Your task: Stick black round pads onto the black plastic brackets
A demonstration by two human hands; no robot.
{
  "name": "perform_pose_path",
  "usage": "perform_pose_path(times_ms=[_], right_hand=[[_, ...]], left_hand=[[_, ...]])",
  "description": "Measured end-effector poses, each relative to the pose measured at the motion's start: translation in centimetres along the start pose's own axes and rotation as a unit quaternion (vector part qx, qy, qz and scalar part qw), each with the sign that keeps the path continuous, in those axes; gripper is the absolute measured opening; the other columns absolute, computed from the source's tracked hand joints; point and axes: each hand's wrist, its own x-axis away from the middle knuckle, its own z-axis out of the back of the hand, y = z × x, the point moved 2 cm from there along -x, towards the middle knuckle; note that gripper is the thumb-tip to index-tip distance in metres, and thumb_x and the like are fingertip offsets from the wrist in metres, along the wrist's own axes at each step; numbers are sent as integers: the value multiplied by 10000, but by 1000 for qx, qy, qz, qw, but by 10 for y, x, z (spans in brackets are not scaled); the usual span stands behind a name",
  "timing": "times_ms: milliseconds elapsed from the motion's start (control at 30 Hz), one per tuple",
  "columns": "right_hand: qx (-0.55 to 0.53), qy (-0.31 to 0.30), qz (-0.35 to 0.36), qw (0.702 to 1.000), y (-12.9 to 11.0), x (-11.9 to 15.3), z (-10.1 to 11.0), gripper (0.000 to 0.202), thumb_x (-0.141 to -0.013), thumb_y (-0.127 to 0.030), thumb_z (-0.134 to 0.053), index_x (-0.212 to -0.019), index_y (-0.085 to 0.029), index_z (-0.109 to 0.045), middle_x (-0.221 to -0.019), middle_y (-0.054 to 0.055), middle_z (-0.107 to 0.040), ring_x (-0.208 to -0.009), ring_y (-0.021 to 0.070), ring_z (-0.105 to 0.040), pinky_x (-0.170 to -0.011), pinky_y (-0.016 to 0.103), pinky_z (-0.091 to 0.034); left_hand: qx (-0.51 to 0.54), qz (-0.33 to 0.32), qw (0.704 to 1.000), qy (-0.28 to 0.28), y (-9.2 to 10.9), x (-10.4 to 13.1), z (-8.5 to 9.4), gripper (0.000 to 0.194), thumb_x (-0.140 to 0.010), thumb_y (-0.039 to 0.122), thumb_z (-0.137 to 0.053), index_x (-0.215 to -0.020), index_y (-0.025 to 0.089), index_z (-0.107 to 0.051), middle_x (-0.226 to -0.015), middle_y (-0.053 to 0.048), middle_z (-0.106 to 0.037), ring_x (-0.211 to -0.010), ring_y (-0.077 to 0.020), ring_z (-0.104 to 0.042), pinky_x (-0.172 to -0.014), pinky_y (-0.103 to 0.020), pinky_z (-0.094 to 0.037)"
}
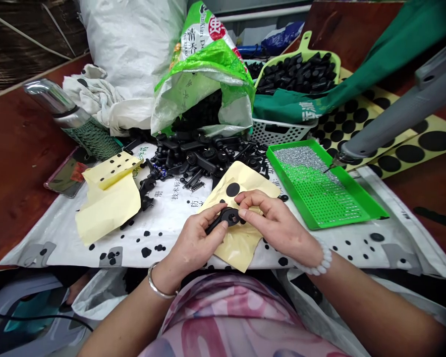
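Observation:
My left hand (195, 240) grips a black plastic part (228, 216) with a round head and a short arm, shaped like a small crank handle. The thumb and fingertips of my right hand (282, 228) are closed together at the right edge of that round head. Whether a small piece sits between them is too small to tell. Beneath both hands lies a yellow backing sheet (240, 250) bearing a large black round sticker (233, 189) and smaller dots. A pile of similar black parts (200, 156) spreads just beyond.
A green tray (305, 198) of small metal screws stands at right, under a grey electric screwdriver (382, 109). Behind are an open green-white bag (208, 64), a light-green scoop (336, 57) of black pieces and a white basket (278, 131). A metal flask (65, 106) and phone (65, 173) lie left.

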Motion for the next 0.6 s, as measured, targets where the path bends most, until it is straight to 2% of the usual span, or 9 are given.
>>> perform_pose_path(times_ms=[267,367,600], right_hand=[[43,35,21,998,-1,1,-4,101,-768,-199,-510,-684,-182,-564,-991,77,-581,-969,194,-562,-798,324,-450],[58,49,44,996,-2,1,-5,102,-763,-179,-509,-675,-181,-561,-961,72,-583,-951,189,-567,-831,333,-444],[108,73,56,990,-4,2,-7,121,-775,-157,-501,-673,-189,-557,-922,63,-592,-912,196,-571,-770,338,-460]], left_hand=[[-15,1,1000,4,-2,-1,0,444,-787,279,-563,-1206,131,-552,-907,-86,-665,-680,-146,-602,-579,-223,-478],[-25,10,1000,4,-2,-2,-1,447,-801,279,-541,-1214,110,-537,-863,-78,-659,-597,-114,-564,-562,-221,-459],[7,24,1000,9,-2,-3,-2,409,-789,285,-549,-1166,127,-561,-789,-37,-636,-517,-83,-521,-505,-203,-419]])
